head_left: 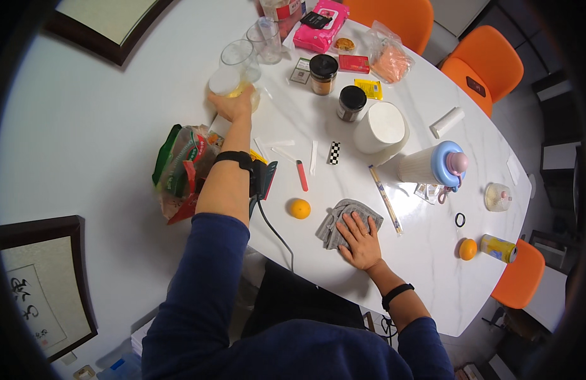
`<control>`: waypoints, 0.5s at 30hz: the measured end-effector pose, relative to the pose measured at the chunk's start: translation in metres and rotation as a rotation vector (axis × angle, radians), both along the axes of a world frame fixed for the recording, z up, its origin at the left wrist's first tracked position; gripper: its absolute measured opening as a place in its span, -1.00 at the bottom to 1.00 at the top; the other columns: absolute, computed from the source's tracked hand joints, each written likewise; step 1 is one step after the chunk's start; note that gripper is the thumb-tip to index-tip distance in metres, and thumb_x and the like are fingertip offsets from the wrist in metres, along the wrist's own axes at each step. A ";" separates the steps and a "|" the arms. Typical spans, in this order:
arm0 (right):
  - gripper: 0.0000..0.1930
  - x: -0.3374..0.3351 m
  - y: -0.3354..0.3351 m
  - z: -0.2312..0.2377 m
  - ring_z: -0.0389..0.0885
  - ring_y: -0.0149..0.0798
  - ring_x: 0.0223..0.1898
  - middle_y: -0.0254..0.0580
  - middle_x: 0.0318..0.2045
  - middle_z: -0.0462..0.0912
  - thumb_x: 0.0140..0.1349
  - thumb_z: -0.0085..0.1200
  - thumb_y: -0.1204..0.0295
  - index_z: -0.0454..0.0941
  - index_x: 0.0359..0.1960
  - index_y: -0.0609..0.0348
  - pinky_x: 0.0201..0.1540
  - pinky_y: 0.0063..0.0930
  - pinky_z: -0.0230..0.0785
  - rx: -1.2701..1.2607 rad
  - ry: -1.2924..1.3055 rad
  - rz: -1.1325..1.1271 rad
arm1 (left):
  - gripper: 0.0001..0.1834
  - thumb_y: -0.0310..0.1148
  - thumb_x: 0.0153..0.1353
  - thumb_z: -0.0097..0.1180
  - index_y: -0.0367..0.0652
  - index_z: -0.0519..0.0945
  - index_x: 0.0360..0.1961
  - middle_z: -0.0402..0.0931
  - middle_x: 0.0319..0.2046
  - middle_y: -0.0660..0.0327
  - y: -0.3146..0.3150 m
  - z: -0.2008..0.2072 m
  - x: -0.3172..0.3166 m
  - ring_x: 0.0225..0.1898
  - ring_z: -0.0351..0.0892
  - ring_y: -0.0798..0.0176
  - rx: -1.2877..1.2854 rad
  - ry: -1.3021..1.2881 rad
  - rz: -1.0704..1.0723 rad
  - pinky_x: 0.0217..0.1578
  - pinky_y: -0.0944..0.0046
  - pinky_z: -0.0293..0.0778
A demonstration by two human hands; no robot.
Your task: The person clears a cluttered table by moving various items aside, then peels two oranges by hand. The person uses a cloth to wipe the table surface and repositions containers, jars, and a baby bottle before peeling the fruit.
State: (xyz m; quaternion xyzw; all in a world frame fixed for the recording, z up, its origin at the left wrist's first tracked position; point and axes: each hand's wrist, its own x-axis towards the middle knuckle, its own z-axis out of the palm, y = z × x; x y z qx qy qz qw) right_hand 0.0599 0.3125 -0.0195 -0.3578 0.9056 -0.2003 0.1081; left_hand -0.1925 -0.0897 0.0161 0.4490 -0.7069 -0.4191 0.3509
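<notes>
My left hand (pixel 235 104) reaches to the far left of the table and wraps round a clear white-lidded jar (pixel 224 81) with something yellowish in it. Its fingers are partly hidden behind the jar. Two empty drinking glasses (pixel 240 58) stand just beyond. My right hand (pixel 361 244) lies flat, fingers spread, on a folded grey cloth (pixel 336 229) near the table's front edge. To the left of the cloth rests an orange fruit (pixel 300 209). A red-handled stick-like tool (pixel 302 176) lies behind that fruit.
A white paper roll (pixel 380 126), a blue-topped bottle (pixel 432 164) and two dark-lidded jars (pixel 351 103) stand mid-table. Plastic bags (pixel 186 168) crowd the left edge, with a black cable (pixel 275 231) nearby. At the right are another orange fruit (pixel 468 249) and a yellow can (pixel 498 248).
</notes>
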 end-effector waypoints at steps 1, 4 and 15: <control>-0.37 0.000 0.000 0.000 -0.01 -0.16 0.48 -0.27 0.43 0.18 0.21 0.03 0.11 0.31 0.35 -0.14 0.45 0.10 -0.32 -0.002 0.001 -0.001 | 0.09 -0.32 -0.47 0.64 -0.22 0.23 0.15 0.44 0.05 -0.11 -0.001 -0.001 0.001 0.11 0.46 -0.21 0.016 0.008 0.007 0.17 -0.04 0.41; -0.37 0.000 0.001 -0.001 -0.01 -0.16 0.48 -0.27 0.43 0.18 0.21 0.03 0.11 0.31 0.35 -0.14 0.45 0.09 -0.32 -0.007 -0.002 -0.002 | 0.13 -0.32 -0.47 0.64 -0.22 0.20 0.18 0.44 0.06 -0.12 -0.008 -0.005 0.004 0.11 0.47 -0.22 0.044 -0.017 0.063 0.18 -0.03 0.40; -0.38 -0.001 0.003 -0.002 0.01 -0.11 0.47 -0.20 0.41 0.21 0.21 0.02 0.12 0.33 0.33 -0.07 0.44 0.10 -0.34 -0.040 -0.018 0.000 | 0.11 -0.20 -0.38 0.62 -0.27 0.23 0.22 0.29 0.13 -0.09 0.017 0.025 0.011 0.22 0.19 -0.20 -0.402 -0.118 0.335 0.22 -0.10 0.22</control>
